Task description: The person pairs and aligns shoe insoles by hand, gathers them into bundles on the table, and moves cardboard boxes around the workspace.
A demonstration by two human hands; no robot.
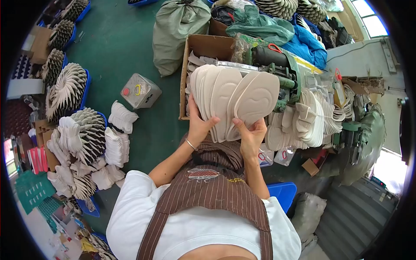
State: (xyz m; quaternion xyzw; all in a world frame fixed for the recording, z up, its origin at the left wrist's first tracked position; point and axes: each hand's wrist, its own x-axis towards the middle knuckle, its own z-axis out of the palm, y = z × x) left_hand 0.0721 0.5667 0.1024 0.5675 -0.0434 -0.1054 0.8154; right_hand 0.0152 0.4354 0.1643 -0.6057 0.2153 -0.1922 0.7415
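A fanned stack of cream insole-shaped pads (223,93) is held up in front of the body, between both hands. My left hand (200,123) grips the stack's left side, with its thumb across the front. Around the lower right part of the stack my right hand (251,138) is closed, thumb on the front pad. The fingers behind the pads are hidden. Behind the stack stands an open cardboard box (184,86) with more pale pieces inside. Just right of the held stack, more cream pads (310,117) lie in bundles beside a green machine (284,76).
A metal can (141,91) stands on the green floor (115,47) at left. White bundles (117,145) and blue trays (88,89) of fanned pads line the left side. A tied sack (175,37) stands behind the box. A blue bin (282,195) is at lower right.
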